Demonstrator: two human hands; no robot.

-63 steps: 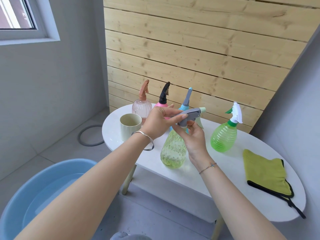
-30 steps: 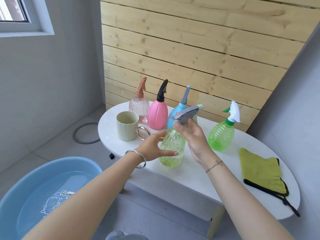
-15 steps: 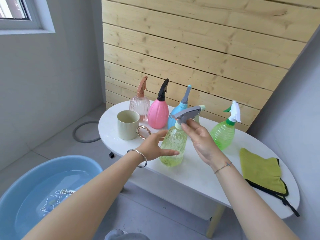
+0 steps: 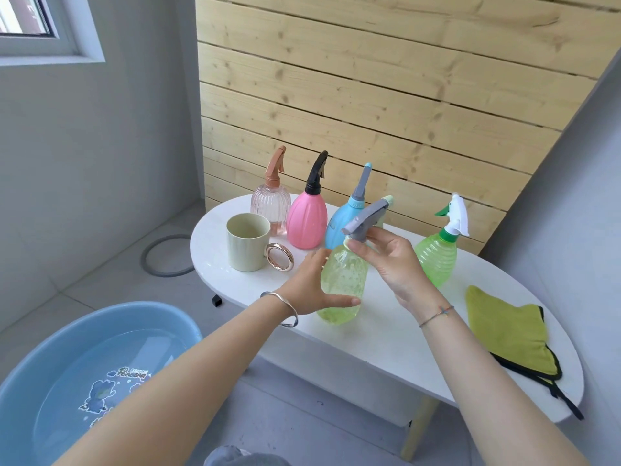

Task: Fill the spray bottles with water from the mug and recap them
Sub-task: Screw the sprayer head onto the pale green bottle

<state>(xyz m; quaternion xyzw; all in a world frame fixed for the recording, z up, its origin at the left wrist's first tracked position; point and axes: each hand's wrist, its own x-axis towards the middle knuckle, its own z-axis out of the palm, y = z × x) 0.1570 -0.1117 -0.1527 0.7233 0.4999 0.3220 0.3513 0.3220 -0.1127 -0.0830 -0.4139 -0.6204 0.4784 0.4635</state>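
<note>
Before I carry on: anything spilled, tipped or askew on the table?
Nothing stands out: mug and bottles stand upright, no spill shows on the table; left hand holds the yellow-green bottle, right hand pinches its grey spray head.

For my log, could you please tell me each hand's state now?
Left hand: holds the yellow-green bottle.
Right hand: pinches its grey spray head.

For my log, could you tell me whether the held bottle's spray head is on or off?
On: the grey spray head sits atop the pale green bottle; tightness unclear.
</note>
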